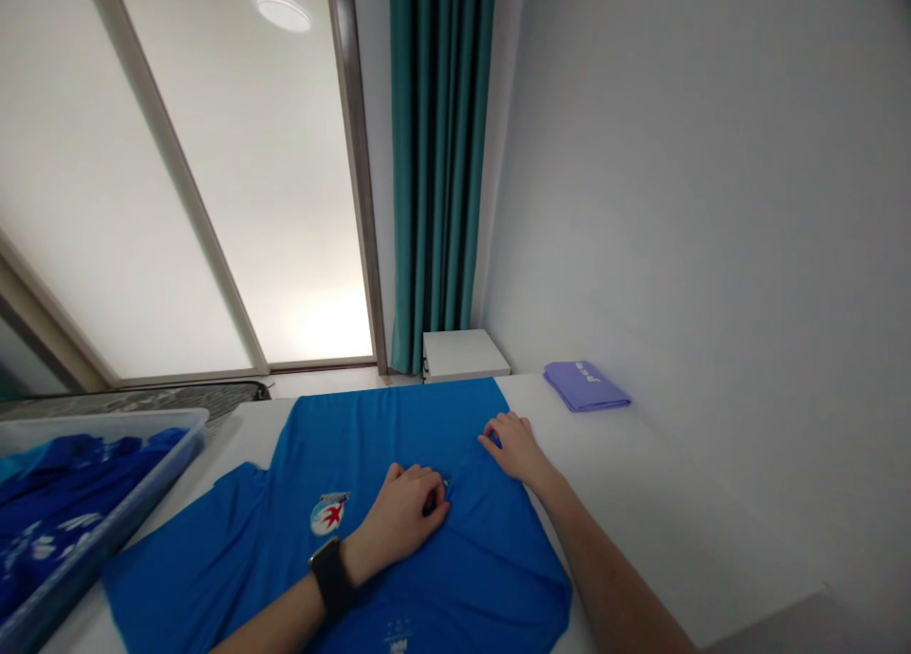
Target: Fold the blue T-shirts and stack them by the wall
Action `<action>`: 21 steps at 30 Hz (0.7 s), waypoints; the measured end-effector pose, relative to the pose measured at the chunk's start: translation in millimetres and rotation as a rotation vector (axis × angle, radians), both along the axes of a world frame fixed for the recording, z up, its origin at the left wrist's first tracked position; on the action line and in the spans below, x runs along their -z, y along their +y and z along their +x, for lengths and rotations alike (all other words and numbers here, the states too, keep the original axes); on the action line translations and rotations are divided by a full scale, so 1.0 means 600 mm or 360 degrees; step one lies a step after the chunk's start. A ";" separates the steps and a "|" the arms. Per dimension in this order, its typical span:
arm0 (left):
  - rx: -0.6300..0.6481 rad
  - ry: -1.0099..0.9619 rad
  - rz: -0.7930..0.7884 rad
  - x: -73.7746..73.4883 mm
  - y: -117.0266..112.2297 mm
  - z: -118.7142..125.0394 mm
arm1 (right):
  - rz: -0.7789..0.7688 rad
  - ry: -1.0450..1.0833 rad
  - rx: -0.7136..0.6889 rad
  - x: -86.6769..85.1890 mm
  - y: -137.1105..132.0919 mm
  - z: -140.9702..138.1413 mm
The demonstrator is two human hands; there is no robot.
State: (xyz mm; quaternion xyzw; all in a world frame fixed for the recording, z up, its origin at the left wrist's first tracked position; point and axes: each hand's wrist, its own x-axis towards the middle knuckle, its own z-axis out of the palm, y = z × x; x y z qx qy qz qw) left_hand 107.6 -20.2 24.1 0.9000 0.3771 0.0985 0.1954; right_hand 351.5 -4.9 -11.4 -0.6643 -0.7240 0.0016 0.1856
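Note:
A blue short-sleeved T-shirt (427, 407) lies spread on a white table, with its neck end toward me. A round badge with a red star-like figure (328, 516) shows on its left part, and small white print is near the bottom of the view. My left hand (405, 516), wearing a black watch (331, 578) on the wrist, is closed with curled fingers on the middle of the shirt, beside a small print it partly covers. Near the far right edge of the shirt, my right hand (516, 448) has its thumb and fingers bent together, with blue fabric showing between them.
At the left stands a translucent plastic bin (177, 450) of blue clothes (64, 502). A folded purple cloth bag (587, 386) lies on the white table (641, 502) against the right wall. Beyond are a white cabinet (466, 353), a green curtain (441, 160) and frosted sliding doors (249, 160).

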 end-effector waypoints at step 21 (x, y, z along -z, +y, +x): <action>-0.0033 0.0000 0.0371 0.038 0.033 -0.012 | 0.0134 0.0222 -0.0033 0.018 0.012 -0.003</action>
